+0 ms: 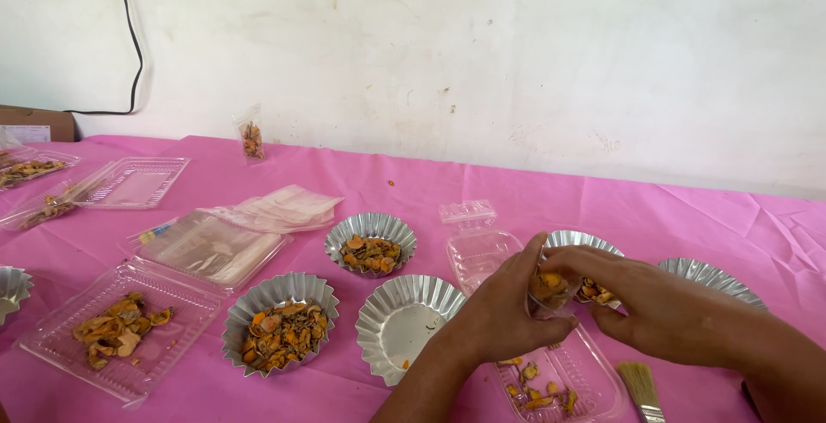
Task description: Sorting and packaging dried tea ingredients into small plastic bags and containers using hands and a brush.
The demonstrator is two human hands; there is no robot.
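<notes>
My left hand (508, 307) is wrapped around a small clear plastic bag (549, 292) holding orange dried slices. My right hand (641, 298) pinches the bag's top edge from the right, its fingers over a fluted foil cup (575, 240) with more slices (594, 292). Both hands hover above a clear plastic tray (594, 380) with a few slices in it. An empty foil cup (404, 320) sits just left of my left wrist.
Two foil cups with slices (280, 320) (370, 247) stand mid-table, another foil cup (710, 275) at right. Clear trays (120, 333) (211, 247) (133, 182) lie left, a stack of small bags (284, 208), a filled bag (251, 139) by the wall, a brush (641, 389) near the front edge.
</notes>
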